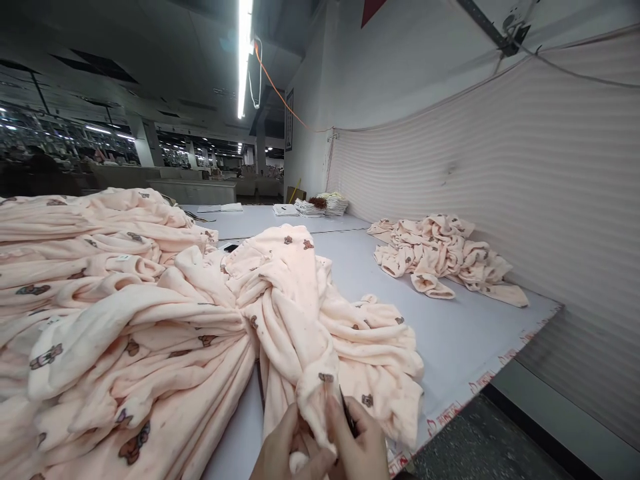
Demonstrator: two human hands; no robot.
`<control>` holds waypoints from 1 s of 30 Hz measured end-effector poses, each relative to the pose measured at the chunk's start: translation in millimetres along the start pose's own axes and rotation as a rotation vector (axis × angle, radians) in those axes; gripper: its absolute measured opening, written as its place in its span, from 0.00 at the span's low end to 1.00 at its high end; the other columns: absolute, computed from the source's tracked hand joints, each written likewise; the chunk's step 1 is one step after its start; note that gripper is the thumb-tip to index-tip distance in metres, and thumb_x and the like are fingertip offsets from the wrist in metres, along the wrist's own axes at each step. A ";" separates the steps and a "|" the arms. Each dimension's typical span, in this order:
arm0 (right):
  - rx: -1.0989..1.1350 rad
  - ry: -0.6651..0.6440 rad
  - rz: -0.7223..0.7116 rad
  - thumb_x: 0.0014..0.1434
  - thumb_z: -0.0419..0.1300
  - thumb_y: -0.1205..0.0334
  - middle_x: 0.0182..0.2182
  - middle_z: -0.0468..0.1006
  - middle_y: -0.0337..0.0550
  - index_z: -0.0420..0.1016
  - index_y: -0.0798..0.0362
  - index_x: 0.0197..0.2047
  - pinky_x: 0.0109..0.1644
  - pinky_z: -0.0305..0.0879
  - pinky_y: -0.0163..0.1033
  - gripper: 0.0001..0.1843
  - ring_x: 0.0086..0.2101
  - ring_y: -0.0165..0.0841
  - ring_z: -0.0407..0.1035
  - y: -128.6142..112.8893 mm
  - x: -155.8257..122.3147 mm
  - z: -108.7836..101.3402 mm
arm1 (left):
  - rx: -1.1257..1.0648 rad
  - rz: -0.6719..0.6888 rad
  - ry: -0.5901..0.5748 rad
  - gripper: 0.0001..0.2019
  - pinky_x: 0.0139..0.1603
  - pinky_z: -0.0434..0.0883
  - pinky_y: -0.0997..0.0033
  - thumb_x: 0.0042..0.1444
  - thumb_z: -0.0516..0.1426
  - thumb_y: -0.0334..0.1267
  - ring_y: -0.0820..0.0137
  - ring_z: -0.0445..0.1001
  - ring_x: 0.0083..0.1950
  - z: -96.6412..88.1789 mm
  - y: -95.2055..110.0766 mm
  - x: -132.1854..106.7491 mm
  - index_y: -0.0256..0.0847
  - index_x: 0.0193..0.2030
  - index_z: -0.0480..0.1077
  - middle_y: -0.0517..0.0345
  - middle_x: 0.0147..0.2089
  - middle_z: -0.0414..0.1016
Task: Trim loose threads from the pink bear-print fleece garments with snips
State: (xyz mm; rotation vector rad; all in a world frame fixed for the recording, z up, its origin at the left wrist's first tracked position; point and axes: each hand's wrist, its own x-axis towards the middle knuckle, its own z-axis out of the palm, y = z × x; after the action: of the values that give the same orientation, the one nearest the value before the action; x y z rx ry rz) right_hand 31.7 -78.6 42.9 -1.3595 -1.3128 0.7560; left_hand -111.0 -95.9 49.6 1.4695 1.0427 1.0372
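Head view: fingers [339,428] partly hide pink fabric [316,393] and an unclear dark object [350,420].

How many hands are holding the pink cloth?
2: the left hand and the right hand, side by side at the bottom, holding the near end of the pink cloth.

We are in a big clothes workshop: a great heap of pink clothes [125,320] lies left of our fingers [341,427] on a wide table [350,260], with pillars [145,141] far beyond.
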 end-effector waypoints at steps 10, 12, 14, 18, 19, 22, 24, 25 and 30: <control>-0.259 0.108 -0.442 0.60 0.54 0.61 0.39 0.71 0.44 0.69 0.48 0.40 0.38 0.66 0.35 0.05 0.38 0.37 0.69 -38.6 4.2 -25.6 | -0.232 0.015 0.023 0.19 0.43 0.68 0.67 0.53 0.59 0.50 0.68 0.70 0.34 2.1 10.2 5.4 0.40 0.46 0.74 0.58 0.31 0.74; -0.348 0.070 -0.425 0.60 0.53 0.63 0.32 0.68 0.40 0.66 0.48 0.33 0.33 0.64 0.35 0.04 0.32 0.35 0.68 -40.9 9.2 -21.8 | -0.378 -0.021 0.011 0.19 0.40 0.68 0.69 0.52 0.61 0.49 0.68 0.70 0.34 -1.3 8.6 5.5 0.41 0.47 0.74 0.58 0.32 0.76; -0.441 0.042 -0.369 0.59 0.54 0.63 0.31 0.66 0.39 0.65 0.48 0.32 0.31 0.63 0.35 0.04 0.30 0.34 0.67 -39.0 10.7 -19.4 | -0.563 -0.086 -0.009 0.18 0.36 0.68 0.71 0.51 0.62 0.48 0.70 0.71 0.32 -4.3 6.8 6.5 0.42 0.47 0.74 0.57 0.34 0.77; -0.398 -0.129 -0.306 0.59 0.56 0.57 0.30 0.68 0.38 0.69 0.47 0.32 0.31 0.65 0.33 0.05 0.29 0.33 0.70 -33.2 5.8 -26.6 | -0.727 -0.168 -0.024 0.16 0.31 0.67 0.74 0.51 0.63 0.46 0.73 0.71 0.28 -7.3 4.8 8.5 0.40 0.44 0.75 0.56 0.33 0.77; -0.371 -0.164 -0.317 0.58 0.56 0.55 0.31 0.69 0.38 0.71 0.46 0.34 0.30 0.66 0.33 0.06 0.29 0.32 0.71 -32.6 4.0 -30.1 | -0.741 -0.184 -0.025 0.16 0.31 0.68 0.75 0.51 0.63 0.46 0.73 0.71 0.29 -7.3 4.8 8.7 0.39 0.43 0.75 0.56 0.33 0.77; -0.390 -0.169 -0.388 0.59 0.56 0.50 0.37 0.72 0.40 0.74 0.42 0.45 0.27 0.67 0.31 0.13 0.30 0.33 0.73 -33.2 -0.2 -38.5 | -0.781 -0.255 -0.045 0.16 0.28 0.66 0.78 0.50 0.64 0.47 0.74 0.71 0.30 -6.0 5.1 9.0 0.41 0.43 0.75 0.56 0.34 0.77; -0.444 -0.151 -0.419 0.61 0.53 0.49 0.37 0.73 0.41 0.75 0.42 0.46 0.27 0.67 0.32 0.14 0.30 0.33 0.74 -34.3 -0.9 -40.6 | -0.783 -0.263 -0.070 0.17 0.25 0.64 0.80 0.50 0.64 0.48 0.74 0.71 0.30 -5.1 5.7 9.3 0.41 0.43 0.76 0.56 0.35 0.78; -0.458 -0.152 -0.420 0.62 0.52 0.49 0.36 0.74 0.41 0.76 0.42 0.45 0.27 0.67 0.32 0.14 0.30 0.33 0.74 -34.7 -0.7 -40.6 | -0.778 -0.245 -0.079 0.17 0.25 0.64 0.79 0.50 0.64 0.48 0.74 0.71 0.29 -5.0 6.3 9.4 0.40 0.43 0.76 0.56 0.34 0.78; -0.400 -0.201 -0.390 0.62 0.54 0.48 0.34 0.74 0.40 0.77 0.43 0.42 0.29 0.68 0.30 0.14 0.30 0.32 0.73 -34.3 0.9 -39.4 | -0.739 -0.245 -0.021 0.17 0.36 0.69 0.72 0.49 0.64 0.48 0.73 0.70 0.28 -7.8 14.1 7.8 0.40 0.42 0.77 0.58 0.31 0.77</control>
State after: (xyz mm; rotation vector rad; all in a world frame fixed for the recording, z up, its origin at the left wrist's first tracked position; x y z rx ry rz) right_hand 58.8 -92.9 85.3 -1.2927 -1.8966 0.3783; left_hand -115.3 -88.1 65.1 0.7317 0.6847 1.0663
